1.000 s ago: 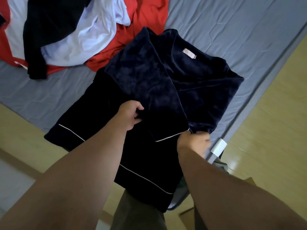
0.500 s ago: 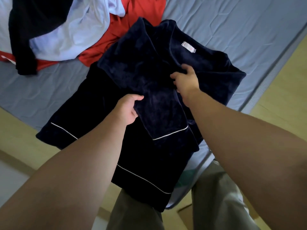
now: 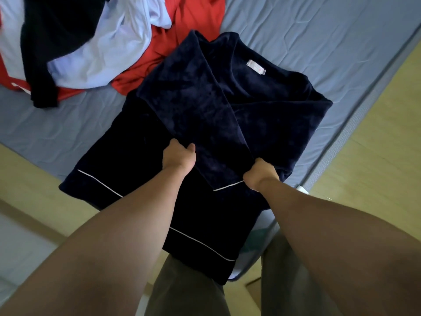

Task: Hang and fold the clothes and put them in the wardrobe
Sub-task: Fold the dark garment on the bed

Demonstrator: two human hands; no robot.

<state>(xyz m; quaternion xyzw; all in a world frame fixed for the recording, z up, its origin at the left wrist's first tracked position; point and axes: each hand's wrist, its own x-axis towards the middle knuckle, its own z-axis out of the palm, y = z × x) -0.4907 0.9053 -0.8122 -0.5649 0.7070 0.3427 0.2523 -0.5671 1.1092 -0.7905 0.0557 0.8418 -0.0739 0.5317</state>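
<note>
A navy velvet top [image 3: 200, 110] with thin white piping lies on the corner of the grey bed [image 3: 319, 42], its hem hanging over the near edge. A pink label [image 3: 256, 67] shows at the neckline. One sleeve is folded across the body, its white-piped cuff toward me. My left hand [image 3: 178, 157] grips the left edge of that folded sleeve. At the cuff's right corner, my right hand [image 3: 259, 174] pinches the fabric.
A heap of clothes lies at the back left of the bed: a red garment [image 3: 193, 21], a pale lavender one [image 3: 109, 46] and a black one [image 3: 45, 42]. Wooden floor [image 3: 376, 167] runs along the bed's right side and near-left corner.
My right hand went from the cuff up to the sleeve's middle near the neckline, then came back down to the cuff corner. My left hand kept its grip on the sleeve's left edge.
</note>
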